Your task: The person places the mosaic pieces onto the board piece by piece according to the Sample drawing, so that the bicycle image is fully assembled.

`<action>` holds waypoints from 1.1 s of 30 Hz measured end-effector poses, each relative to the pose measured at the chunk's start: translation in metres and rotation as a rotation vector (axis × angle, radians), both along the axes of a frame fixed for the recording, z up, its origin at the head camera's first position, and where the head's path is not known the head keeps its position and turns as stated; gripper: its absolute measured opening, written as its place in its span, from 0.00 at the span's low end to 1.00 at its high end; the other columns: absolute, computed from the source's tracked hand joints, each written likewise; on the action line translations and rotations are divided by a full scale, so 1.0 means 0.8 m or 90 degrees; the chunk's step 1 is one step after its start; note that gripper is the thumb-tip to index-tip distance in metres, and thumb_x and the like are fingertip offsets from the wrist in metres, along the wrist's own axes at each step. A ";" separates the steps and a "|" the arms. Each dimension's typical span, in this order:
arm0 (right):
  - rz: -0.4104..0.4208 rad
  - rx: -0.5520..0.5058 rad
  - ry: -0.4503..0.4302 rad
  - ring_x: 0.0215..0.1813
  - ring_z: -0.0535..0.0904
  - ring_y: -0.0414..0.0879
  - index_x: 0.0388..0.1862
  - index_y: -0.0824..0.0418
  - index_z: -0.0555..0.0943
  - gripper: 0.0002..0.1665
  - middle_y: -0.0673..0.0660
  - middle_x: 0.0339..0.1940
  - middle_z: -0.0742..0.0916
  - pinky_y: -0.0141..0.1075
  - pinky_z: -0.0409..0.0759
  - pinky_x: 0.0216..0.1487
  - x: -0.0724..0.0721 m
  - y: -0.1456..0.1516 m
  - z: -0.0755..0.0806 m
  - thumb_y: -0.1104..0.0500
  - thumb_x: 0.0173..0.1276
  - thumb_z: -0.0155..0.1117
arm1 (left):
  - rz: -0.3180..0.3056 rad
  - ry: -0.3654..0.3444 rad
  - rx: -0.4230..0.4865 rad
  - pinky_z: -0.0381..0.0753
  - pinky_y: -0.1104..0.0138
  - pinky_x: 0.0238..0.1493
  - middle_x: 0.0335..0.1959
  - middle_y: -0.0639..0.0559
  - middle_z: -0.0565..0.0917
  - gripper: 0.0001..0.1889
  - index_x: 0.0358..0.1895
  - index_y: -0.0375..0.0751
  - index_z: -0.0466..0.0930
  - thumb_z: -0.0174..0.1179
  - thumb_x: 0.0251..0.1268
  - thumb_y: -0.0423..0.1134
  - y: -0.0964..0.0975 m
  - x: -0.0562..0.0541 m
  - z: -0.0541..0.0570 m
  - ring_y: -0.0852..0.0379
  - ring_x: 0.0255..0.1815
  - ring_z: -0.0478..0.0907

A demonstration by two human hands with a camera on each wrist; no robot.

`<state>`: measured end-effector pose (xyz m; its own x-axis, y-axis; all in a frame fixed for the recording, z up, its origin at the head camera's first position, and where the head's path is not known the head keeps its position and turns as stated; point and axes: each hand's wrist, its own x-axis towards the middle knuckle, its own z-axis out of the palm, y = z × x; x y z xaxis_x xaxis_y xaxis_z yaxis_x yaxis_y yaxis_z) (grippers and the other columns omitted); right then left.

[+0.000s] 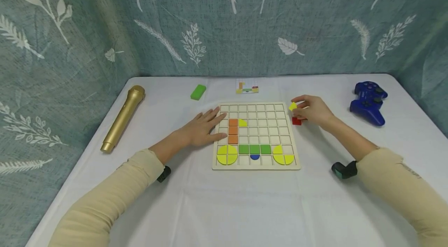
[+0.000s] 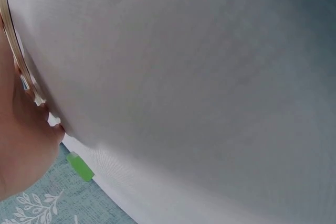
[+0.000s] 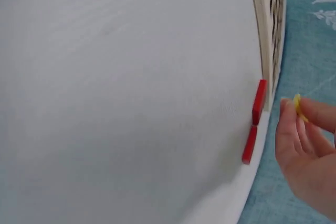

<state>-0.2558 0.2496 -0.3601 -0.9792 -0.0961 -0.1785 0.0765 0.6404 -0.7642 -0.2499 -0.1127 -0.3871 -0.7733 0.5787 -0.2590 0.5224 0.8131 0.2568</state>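
Note:
A pale wooden grid board [image 1: 256,168] lies on the white table. My left hand [image 1: 201,128] rests with straight, spread fingers on its left edge. Just off the board's right edge, my right hand [image 1: 313,111] pinches a small yellow piece [image 1: 293,106] between thumb and fingers. Red pieces [image 3: 259,102] lie on the table beside the board, close under that hand. In the grid sit orange squares [image 1: 233,130], a yellow quarter piece [image 1: 242,123], a yellow circle of quarters [image 1: 227,155], green squares [image 1: 254,149], a blue half circle [image 1: 254,157] and yellow quarters [image 1: 283,157] at lower right.
Behind the board lie a small pattern card [image 1: 247,86] and a green block [image 1: 198,92]. A gold microphone [image 1: 123,118] lies at the left, a blue game controller [image 1: 368,103] at the right. A leaf-patterned curtain [image 1: 217,21] hangs along the table's back edge.

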 end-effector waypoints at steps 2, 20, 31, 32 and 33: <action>0.027 0.003 -0.006 0.41 0.81 0.52 0.64 0.66 0.71 0.26 0.66 0.50 0.78 0.38 0.81 0.43 0.006 0.005 0.003 0.61 0.69 0.61 | 0.001 -0.001 -0.002 0.35 0.51 0.72 0.77 0.49 0.33 0.41 0.78 0.54 0.37 0.38 0.69 0.68 0.001 0.000 0.000 0.48 0.76 0.32; 0.178 -0.061 -0.142 0.35 0.82 0.48 0.56 0.72 0.77 0.24 0.57 0.33 0.86 0.36 0.82 0.39 0.064 0.004 0.003 0.62 0.63 0.69 | 0.004 -0.002 -0.009 0.34 0.51 0.72 0.77 0.49 0.33 0.41 0.78 0.53 0.37 0.39 0.69 0.67 0.002 0.000 0.001 0.48 0.76 0.32; 0.184 -0.002 -0.169 0.33 0.80 0.46 0.51 0.69 0.81 0.19 0.55 0.30 0.84 0.34 0.81 0.39 0.077 -0.007 0.000 0.61 0.64 0.68 | 0.003 -0.001 -0.005 0.34 0.51 0.72 0.77 0.49 0.34 0.41 0.78 0.53 0.38 0.39 0.69 0.67 0.001 -0.002 -0.002 0.48 0.76 0.32; 0.184 -0.001 -0.167 0.33 0.80 0.46 0.51 0.69 0.81 0.19 0.55 0.31 0.84 0.34 0.81 0.39 0.078 -0.008 0.000 0.61 0.64 0.68 | 0.003 -0.001 -0.004 0.34 0.51 0.72 0.77 0.49 0.34 0.41 0.78 0.53 0.38 0.39 0.69 0.67 0.001 -0.002 -0.002 0.48 0.76 0.32; 0.186 0.000 -0.162 0.33 0.79 0.46 0.51 0.69 0.81 0.19 0.55 0.31 0.84 0.34 0.81 0.39 0.079 -0.009 0.001 0.61 0.64 0.68 | 0.002 -0.002 -0.002 0.34 0.50 0.72 0.77 0.49 0.34 0.41 0.78 0.53 0.38 0.39 0.69 0.67 0.001 -0.002 -0.002 0.48 0.76 0.32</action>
<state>-0.1927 0.2426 -0.3595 -0.8348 -0.3651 -0.4121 0.0774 0.6632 -0.7444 -0.2517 -0.1120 -0.3885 -0.7747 0.5750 -0.2631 0.5188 0.8159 0.2553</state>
